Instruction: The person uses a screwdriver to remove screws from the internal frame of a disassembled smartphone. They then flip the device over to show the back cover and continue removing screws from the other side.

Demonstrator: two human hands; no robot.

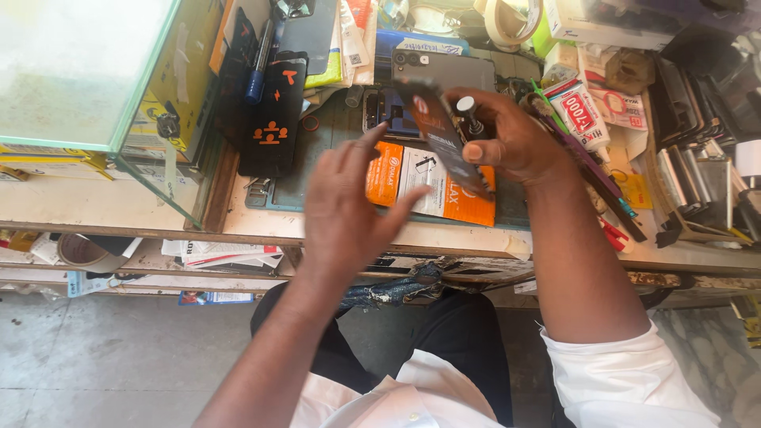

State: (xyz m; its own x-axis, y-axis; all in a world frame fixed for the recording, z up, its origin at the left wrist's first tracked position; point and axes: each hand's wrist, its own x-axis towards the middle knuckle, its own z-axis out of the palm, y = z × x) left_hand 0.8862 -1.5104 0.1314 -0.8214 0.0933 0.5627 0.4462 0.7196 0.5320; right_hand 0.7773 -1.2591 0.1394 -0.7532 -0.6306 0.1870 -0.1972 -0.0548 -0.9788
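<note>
My right hand (507,143) is closed around a small screwdriver with a round silver cap (467,107), and its thumb presses on a dark flat phone panel (441,135) held tilted above the bench. My left hand (345,206) has its fingers spread, and its fingertips touch the panel's lower edge. Under the panel lies an orange and white flat packet (420,184) on a grey-green work mat (285,190). A grey phone (444,70) lies back side up just beyond my hands.
A glass case (87,71) stands at the left. A black phone cover with orange marks (273,111) lies beside it. Red-and-white packets (579,115), tape rolls (507,20), tools and boxes crowd the right and back. The bench edge (238,230) runs in front of my lap.
</note>
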